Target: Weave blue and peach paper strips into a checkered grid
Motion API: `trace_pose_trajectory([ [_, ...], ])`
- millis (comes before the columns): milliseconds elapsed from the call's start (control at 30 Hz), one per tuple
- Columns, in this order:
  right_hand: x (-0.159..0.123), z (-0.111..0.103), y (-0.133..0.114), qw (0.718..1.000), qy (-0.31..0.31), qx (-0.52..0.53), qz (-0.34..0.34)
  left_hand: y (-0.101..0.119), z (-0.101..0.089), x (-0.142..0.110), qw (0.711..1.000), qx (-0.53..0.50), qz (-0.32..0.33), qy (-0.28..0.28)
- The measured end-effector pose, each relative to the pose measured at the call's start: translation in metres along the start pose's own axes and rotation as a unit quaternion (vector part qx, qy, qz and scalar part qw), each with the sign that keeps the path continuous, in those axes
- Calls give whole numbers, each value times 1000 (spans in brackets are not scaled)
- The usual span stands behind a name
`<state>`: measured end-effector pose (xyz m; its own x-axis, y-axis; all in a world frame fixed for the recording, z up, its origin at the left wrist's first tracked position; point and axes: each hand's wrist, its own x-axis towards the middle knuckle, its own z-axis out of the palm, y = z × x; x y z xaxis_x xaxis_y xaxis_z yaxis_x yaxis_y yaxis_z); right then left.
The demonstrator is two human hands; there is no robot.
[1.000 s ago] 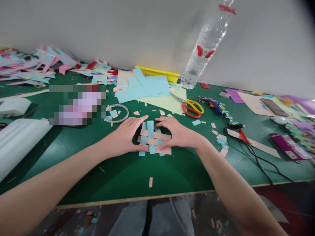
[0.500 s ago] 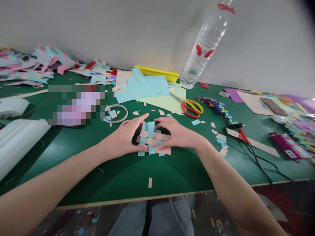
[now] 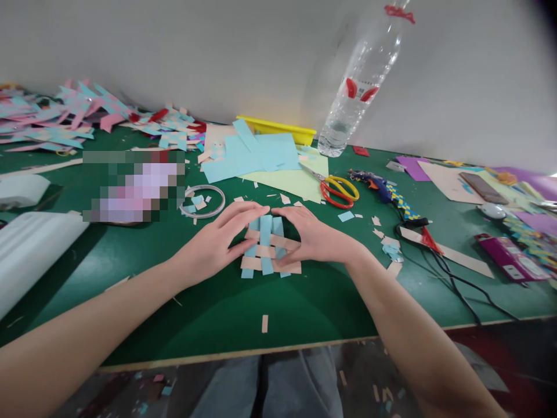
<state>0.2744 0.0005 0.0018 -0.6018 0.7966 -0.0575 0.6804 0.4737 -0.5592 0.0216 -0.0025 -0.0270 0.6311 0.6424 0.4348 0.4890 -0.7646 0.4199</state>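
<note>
A small woven mat of paper strips [image 3: 267,251], light blue crossed with pale peach, lies on the green table in front of me. My left hand [image 3: 217,241] curves round its left side, fingertips at the far edge and thumb on the left strips. From the other side my right hand [image 3: 311,235] grips the mat, its thumb pressing the lower right strips and its fingers at the far right edge. Part of the mat's top corners is hidden under my fingers. A loose peach paper scrap [image 3: 265,324] lies nearer to me.
Behind the mat are scissors [image 3: 339,191], a ring-shaped roll [image 3: 223,200], blue paper sheets [image 3: 265,154] and a yellow tray [image 3: 282,129]. A plastic bottle [image 3: 348,104] stands by the wall. Strip piles [image 3: 87,110] lie far left; a cord and purple box [image 3: 513,258] lie right.
My left thumb has moved up from the mat's lower left edge, and my left fingers have shifted right along the far edge. My right hand stays nearly still.
</note>
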Motion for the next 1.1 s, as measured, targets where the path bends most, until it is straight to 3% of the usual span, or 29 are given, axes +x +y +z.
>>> trace_pose_trajectory([
  [133, 0, -1, 0, 1000, -9, 14, 11, 1, -1, 1, 1000, -16, 5, 14],
  [333, -3, -6, 3, 996, -1, 86, 13, -2, -3, 0, 996, -52, -60, 44],
  [567, 0, -5, 0, 987, 79, 141, 11, -3, -5, 2, 990, -58, -70, 108],
  [700, 3, 1, -5, 979, 127, 159, 17, -1, -6, 1, 979, -123, -55, 152],
  [1000, 7, 11, -7, 962, 226, 154, 8, 2, -9, 1, 968, -168, -79, 170],
  [1100, 10, 16, -5, 965, 221, 144, 5, 2, -11, 1, 966, -163, -113, 164],
])
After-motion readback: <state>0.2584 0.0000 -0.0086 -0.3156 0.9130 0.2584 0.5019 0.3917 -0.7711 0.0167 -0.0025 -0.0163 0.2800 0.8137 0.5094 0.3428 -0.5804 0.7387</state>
